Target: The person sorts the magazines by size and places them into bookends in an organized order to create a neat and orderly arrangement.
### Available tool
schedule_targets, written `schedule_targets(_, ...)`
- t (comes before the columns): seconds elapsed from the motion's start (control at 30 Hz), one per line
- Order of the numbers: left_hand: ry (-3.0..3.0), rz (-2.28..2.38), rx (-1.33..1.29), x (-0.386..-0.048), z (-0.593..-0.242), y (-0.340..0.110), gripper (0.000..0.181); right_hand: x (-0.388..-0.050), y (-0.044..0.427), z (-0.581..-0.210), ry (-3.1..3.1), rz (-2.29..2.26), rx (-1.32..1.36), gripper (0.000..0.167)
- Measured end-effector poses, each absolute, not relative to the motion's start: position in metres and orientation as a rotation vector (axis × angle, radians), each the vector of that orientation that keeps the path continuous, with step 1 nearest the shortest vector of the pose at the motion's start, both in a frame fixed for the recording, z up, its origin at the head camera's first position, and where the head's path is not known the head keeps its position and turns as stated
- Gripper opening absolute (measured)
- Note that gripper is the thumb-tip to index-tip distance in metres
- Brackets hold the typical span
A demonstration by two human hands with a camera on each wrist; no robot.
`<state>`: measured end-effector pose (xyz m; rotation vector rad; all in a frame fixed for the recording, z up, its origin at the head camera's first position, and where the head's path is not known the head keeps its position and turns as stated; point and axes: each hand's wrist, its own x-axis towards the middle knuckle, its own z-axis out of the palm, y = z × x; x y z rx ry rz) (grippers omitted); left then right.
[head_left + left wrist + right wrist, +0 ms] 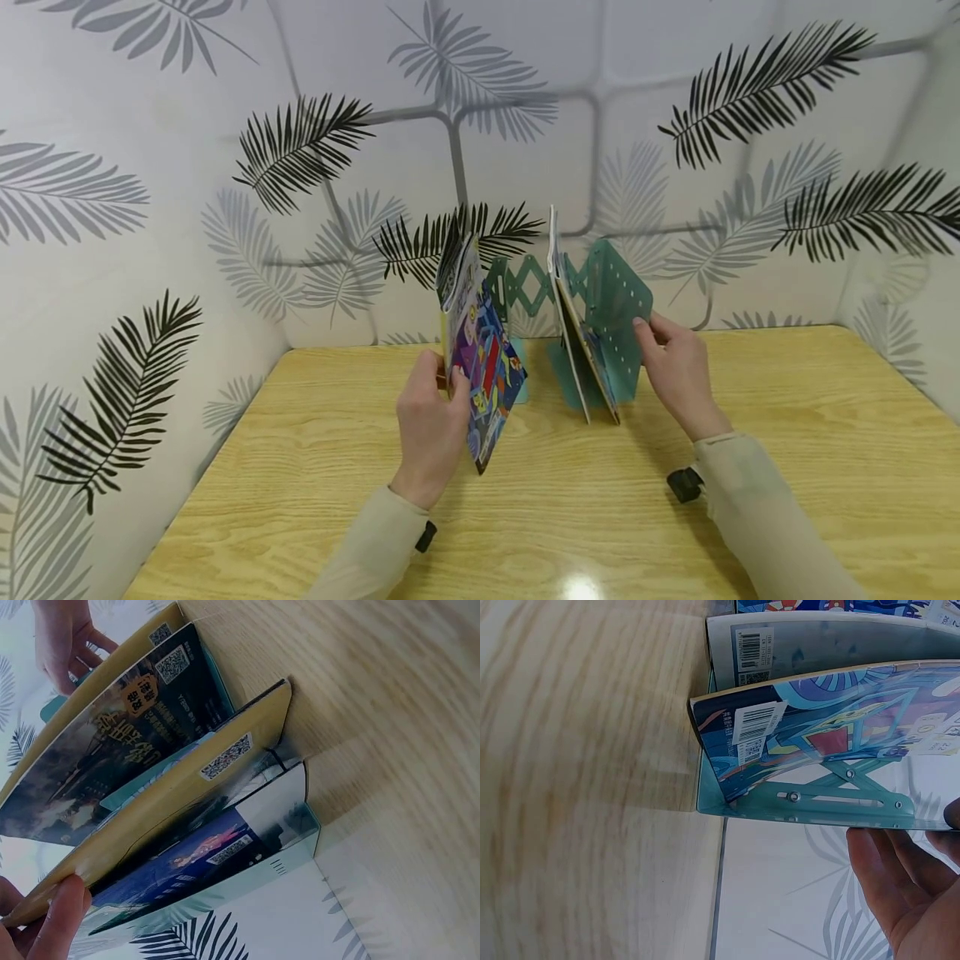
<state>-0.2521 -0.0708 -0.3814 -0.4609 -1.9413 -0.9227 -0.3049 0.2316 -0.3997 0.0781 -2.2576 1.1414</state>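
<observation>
A green metal expandable bookend (618,302) with a criss-cross lattice (531,286) stands at the back of the table with several thin books between its end plates. My left hand (431,412) pinches a colourful book (491,375) near its front edge at the left side; the thumb presses its cover in the left wrist view. This book leans out toward me, next to other books (180,862). At the right, my right hand (678,371) grips the edge of the perforated right end plate. Thin books, one with a blue cover (840,712), tilt near that plate.
The bookend stands on a wood-grain table (300,467), close to a wall (525,167) printed with leaves. A gap separates the left and right groups of books. Dark cameras are worn at both wrists.
</observation>
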Motion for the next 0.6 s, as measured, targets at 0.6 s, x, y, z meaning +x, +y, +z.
schedule_targets(0.6, -1.929, -0.849, -0.516, -0.26, -0.38, -0.056, 0.015, -0.306, 0.232, -0.398, -2.258, 1.137, 0.074, 0.044)
